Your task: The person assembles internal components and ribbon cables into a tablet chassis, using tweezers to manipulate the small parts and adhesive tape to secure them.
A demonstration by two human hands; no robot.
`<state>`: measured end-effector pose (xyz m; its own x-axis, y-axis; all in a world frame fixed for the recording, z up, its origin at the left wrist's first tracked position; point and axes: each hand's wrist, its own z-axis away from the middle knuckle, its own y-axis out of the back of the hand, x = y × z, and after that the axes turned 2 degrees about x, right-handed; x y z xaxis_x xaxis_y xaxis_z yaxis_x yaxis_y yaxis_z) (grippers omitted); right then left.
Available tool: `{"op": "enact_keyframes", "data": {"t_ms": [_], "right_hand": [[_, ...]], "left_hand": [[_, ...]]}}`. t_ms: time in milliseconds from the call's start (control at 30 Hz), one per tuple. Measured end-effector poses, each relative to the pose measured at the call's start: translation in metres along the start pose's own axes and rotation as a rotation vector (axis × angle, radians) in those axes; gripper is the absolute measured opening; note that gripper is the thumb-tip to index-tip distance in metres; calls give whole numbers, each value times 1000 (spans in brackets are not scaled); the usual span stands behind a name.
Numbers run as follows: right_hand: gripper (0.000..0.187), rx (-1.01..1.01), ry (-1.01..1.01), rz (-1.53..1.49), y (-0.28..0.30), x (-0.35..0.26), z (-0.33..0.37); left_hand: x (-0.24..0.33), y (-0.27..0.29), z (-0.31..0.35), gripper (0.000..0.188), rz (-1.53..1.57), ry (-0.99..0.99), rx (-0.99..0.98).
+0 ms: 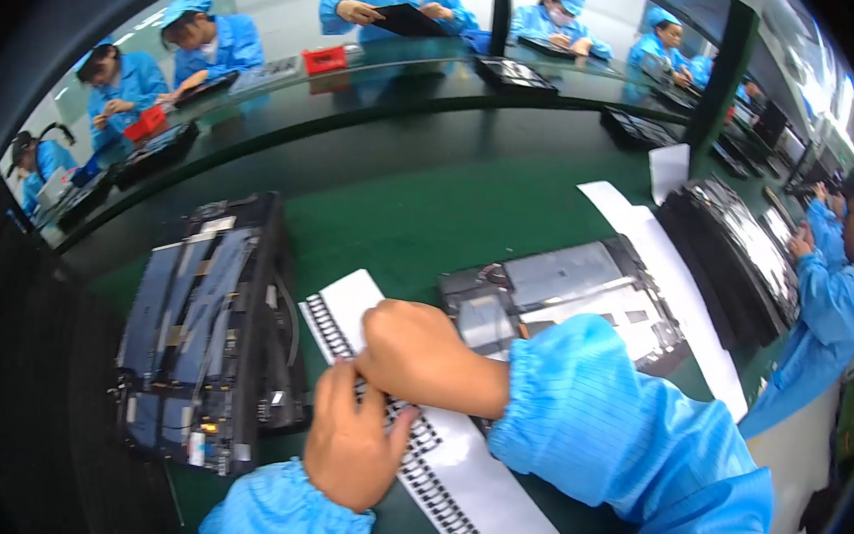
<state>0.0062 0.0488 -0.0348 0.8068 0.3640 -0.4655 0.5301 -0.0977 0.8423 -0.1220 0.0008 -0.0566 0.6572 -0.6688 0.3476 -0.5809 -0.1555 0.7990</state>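
Observation:
A long white backing sheet (501, 507) lies diagonally in front of me, with rows of small black frame-shaped adhesive pieces (440, 502) along its left side. My left hand (354, 443) rests on the sheet, thumb spread from the fingers, its fingertips by the black pieces. Just above, my right hand (424, 353) reaches across with curled fingers, touching or nearly touching the left fingertips. Whatever the right fingers pinch is hidden beneath that hand. Beyond my right wrist lies an opened flat electronic device (568, 276) with grey battery-like panels, partly covered by my sleeve.
At left stands a stack of similar opened devices (190, 316). A white paper strip (685, 297) and a pile of dark panels (727, 253) are at right. A raised shelf (383, 88) crosses the back of the green table (392, 209). Several people in blue work beyond; one sits at right.

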Motion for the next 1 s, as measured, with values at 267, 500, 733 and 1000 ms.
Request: {"op": "enact_keyframes", "data": {"t_ms": [267,500,733,1000], "right_hand": [[7,210,-284,-431,152,1,56],[3,201,-381,-450,147,52,167],[10,171,-271,-346,110,56,159],[49,125,-34,-103,109,56,155]], "left_hand": [[-2,11,-3,39,-53,15,-126],[85,25,-35,38,212,-295,-233],[81,-25,-34,27,335,-531,-48],[80,-24,-32,23,377,-449,3]]}}
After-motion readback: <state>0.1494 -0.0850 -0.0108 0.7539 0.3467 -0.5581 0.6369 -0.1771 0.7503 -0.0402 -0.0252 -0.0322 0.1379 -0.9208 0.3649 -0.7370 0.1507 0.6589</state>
